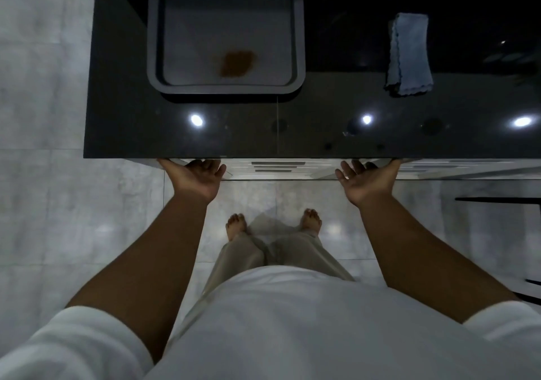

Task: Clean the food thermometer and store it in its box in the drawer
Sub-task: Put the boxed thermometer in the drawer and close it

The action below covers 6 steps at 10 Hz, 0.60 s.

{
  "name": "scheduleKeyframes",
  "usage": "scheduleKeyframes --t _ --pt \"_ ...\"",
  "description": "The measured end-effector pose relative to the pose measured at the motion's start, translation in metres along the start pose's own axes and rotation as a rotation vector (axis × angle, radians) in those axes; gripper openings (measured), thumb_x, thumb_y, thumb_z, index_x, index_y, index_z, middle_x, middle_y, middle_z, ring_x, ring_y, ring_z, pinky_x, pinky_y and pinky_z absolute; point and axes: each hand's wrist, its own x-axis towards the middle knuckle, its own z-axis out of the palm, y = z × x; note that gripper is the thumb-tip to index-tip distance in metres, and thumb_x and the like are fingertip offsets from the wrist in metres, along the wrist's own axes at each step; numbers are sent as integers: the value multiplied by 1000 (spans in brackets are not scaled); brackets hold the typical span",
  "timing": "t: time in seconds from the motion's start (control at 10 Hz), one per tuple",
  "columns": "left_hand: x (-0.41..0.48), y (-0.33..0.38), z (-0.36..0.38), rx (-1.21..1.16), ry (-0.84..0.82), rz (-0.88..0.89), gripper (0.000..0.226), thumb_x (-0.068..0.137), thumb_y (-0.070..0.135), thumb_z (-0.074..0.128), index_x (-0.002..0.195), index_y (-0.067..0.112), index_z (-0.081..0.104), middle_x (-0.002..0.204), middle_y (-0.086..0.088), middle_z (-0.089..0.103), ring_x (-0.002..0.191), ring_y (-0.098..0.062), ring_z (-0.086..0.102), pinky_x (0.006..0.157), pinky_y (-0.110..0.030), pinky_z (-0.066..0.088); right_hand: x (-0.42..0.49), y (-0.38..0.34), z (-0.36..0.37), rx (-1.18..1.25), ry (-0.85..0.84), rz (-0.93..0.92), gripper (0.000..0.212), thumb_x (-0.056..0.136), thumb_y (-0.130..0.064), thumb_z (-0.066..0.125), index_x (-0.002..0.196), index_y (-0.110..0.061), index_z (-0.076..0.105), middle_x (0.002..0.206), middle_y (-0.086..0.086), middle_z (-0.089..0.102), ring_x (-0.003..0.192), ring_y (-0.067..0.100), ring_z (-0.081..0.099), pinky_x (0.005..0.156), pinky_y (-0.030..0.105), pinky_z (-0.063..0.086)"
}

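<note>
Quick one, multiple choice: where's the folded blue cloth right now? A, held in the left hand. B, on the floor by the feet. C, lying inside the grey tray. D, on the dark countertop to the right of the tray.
D: the blue cloth lies folded on the dark countertop, right of the grey tray and apart from it.
</note>
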Motion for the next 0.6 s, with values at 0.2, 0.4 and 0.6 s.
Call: scheduleKeyframes --t 0.2,0.4,0.6 --pt "-1 0 -1 28 2 13 93 78 79 36 142 11 37 140 -15 49 131 -35 44 115 -49 25 0 -3 -11 3 -71 32 98 76 -80 42 151 -21 17 150 10 34 137 35 30 111 55 18" --pt "-1 -2 -1 60 21 16 90 77 79 39 134 10 46 133 -14 55 127 -33 48 115 -49 26 -1 -4 -11 -35 -93 46 95 78 -78 40 151 -22 17 152 7 33 138 35 28 109 55 21" --pt "-17 -6 -9 97 12 -45 101 78 80 36 147 7 25 134 -12 51 135 -34 37 116 -49 20 -14 -2 -16 -173 -52 35 99 78 -81 35 151 -18 16 150 12 35 136 36 31 110 54 22"
